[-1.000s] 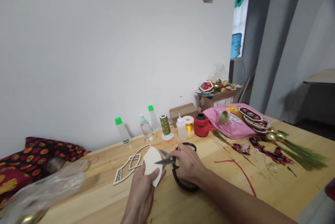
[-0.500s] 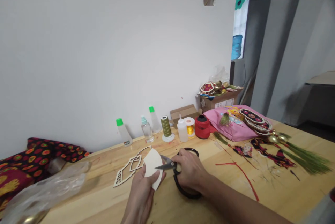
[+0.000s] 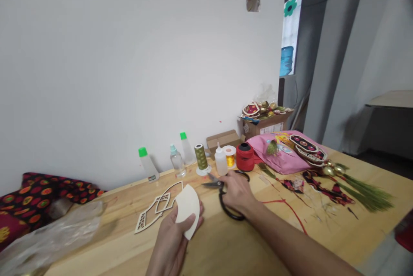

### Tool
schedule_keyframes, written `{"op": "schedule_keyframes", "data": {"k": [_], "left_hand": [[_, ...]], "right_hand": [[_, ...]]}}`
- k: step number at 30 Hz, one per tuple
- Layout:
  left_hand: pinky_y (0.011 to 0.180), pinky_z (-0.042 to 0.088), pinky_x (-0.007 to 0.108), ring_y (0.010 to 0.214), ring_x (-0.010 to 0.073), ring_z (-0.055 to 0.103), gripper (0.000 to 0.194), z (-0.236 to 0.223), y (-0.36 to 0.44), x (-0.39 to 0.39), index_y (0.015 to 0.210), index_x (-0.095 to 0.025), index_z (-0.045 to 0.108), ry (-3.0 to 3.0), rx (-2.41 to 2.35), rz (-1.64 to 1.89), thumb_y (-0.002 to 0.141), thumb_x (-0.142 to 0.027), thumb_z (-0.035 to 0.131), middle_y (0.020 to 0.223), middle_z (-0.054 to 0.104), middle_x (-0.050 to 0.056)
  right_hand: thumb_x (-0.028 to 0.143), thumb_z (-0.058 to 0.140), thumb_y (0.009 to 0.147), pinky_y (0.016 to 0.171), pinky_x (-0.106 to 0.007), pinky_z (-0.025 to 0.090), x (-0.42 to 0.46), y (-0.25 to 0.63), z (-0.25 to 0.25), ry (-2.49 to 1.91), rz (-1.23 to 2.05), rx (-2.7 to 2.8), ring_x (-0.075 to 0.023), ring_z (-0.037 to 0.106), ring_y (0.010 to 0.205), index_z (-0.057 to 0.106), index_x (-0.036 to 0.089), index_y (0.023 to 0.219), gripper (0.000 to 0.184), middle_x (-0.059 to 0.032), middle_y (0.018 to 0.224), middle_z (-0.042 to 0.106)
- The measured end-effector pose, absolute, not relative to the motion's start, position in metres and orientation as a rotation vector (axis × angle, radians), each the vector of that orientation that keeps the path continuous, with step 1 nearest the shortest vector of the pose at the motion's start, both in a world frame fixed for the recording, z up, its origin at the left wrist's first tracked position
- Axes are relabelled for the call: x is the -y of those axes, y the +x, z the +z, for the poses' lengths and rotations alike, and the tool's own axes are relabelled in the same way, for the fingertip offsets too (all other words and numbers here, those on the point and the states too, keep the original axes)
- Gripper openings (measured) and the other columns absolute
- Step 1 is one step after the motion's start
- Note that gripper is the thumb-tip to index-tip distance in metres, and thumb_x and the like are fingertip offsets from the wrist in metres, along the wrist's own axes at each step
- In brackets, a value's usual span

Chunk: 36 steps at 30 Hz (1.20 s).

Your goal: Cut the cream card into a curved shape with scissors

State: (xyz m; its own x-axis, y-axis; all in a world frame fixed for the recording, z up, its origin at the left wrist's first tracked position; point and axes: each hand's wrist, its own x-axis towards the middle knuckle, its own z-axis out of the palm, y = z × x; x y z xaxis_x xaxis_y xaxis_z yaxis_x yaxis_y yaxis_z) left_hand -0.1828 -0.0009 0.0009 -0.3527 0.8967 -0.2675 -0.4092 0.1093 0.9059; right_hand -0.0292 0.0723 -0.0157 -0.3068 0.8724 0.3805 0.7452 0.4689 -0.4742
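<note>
A cream fan-shaped card (image 3: pixel 188 208) is gripped in my left hand (image 3: pixel 172 235), its thumb on the face and its fingers behind. My right hand (image 3: pixel 238 192) is closed round the black handles of a pair of scissors (image 3: pixel 211 183). The blades are parted and point left, just right of the card and apart from it. Left of the card, cut-out wooden frames (image 3: pixel 163 202) with lattice corners lie on the wooden table (image 3: pixel 119 241).
Along the wall stand green-capped bottles (image 3: pixel 148 165), a clear bottle (image 3: pixel 177 162), a green thread spool (image 3: pixel 201 157), a white squeeze bottle (image 3: pixel 221 162) and a red thread cone (image 3: pixel 245 157). Right are a pink bag (image 3: pixel 277 155) and green tassels (image 3: pixel 366 192). Patterned cloth (image 3: pixel 48 190) and plastic (image 3: pixel 67 228) lie left.
The scissors have moved away from the card, up and to the right, in my right hand. My left hand keeps hold of the card. The whole view has shifted slightly.
</note>
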Motion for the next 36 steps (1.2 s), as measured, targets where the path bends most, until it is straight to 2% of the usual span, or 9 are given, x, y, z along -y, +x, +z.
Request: {"op": "schedule_keyframes", "data": {"k": [3,8,12,15,22,29,33,36], "left_hand": [[0.068,0.052,0.03,0.084,0.0217,0.063,0.051,0.005,-0.181,0.003,0.103,-0.014,0.052,0.582,-1.254,1.505,0.056,0.005,0.061,0.087,0.068,0.008],[0.072,0.051,0.034,0.087,0.0247,0.061,0.063,0.005,-0.179,0.004,0.111,-0.015,0.049,0.662,-1.148,1.487,0.052,-0.006,0.07,0.087,0.068,0.008],[0.072,0.051,0.033,0.088,0.0252,0.061,0.061,0.005,-0.172,0.003,0.103,-0.015,0.056,0.689,-1.101,1.459,0.045,-0.009,0.073,0.087,0.068,0.008],[0.068,0.051,0.034,0.082,0.0249,0.062,0.051,0.007,-0.167,0.004,0.094,-0.014,0.06,0.702,-1.114,1.444,0.045,-0.012,0.073,0.087,0.068,0.009],[0.063,0.051,0.032,0.065,0.0182,0.062,0.031,0.006,-0.165,0.001,0.086,-0.011,0.059,0.765,-1.288,1.408,0.059,-0.025,0.068,0.075,0.068,0.007],[0.043,0.041,0.021,0.043,0.0101,0.052,0.014,-0.003,-0.168,0.0,0.078,-0.012,0.06,0.852,-1.393,1.415,0.066,-0.016,0.054,0.053,0.062,0.001],[0.044,0.041,0.021,0.049,0.0125,0.056,0.019,-0.005,-0.17,-0.001,0.083,-0.012,0.06,0.854,-1.316,1.406,0.065,-0.015,0.055,0.056,0.063,0.001],[0.05,0.046,0.024,0.058,0.0164,0.06,0.024,-0.003,-0.169,-0.001,0.086,-0.012,0.06,0.816,-1.247,1.409,0.064,-0.022,0.061,0.06,0.064,0.003]], "right_hand": [[0.015,0.053,0.058,0.065,-0.026,0.038,-0.074,-0.028,-0.015,-1.305,0.36,2.033,-0.0181,0.052,0.073,0.064,0.023,0.091,0.036,-0.0048,0.078,0.056],[0.016,0.055,0.061,0.062,-0.023,0.039,-0.067,-0.042,-0.005,-0.989,0.733,1.788,-0.0139,0.051,0.068,0.064,0.021,0.095,0.035,-0.0007,0.075,0.058],[0.018,0.051,0.069,0.055,-0.02,0.039,-0.064,-0.045,0.0,-0.719,1.113,1.68,-0.0102,0.049,0.061,0.059,0.018,0.103,0.035,0.002,0.07,0.056],[0.012,0.049,0.068,0.054,-0.019,0.041,-0.066,-0.045,-0.002,-0.582,1.267,1.664,-0.0093,0.05,0.06,0.058,0.017,0.106,0.039,0.0018,0.07,0.056],[0.01,0.051,0.065,0.053,-0.02,0.044,-0.063,-0.05,-0.008,-0.543,1.289,1.63,-0.0087,0.051,0.056,0.058,0.017,0.103,0.04,0.0016,0.068,0.056],[0.007,0.051,0.062,0.056,-0.018,0.043,-0.056,-0.049,-0.002,-0.512,1.238,1.623,-0.0079,0.05,0.059,0.06,0.016,0.099,0.039,0.0018,0.068,0.055],[0.012,0.056,0.063,0.049,-0.019,0.044,-0.057,-0.048,0.001,-0.509,1.357,1.55,-0.0074,0.05,0.051,0.06,0.015,0.1,0.038,0.0028,0.064,0.052],[0.015,0.058,0.064,0.045,-0.019,0.044,-0.057,-0.048,0.002,-0.493,1.433,1.505,-0.0065,0.049,0.046,0.058,0.015,0.101,0.038,0.0037,0.061,0.05]]}}
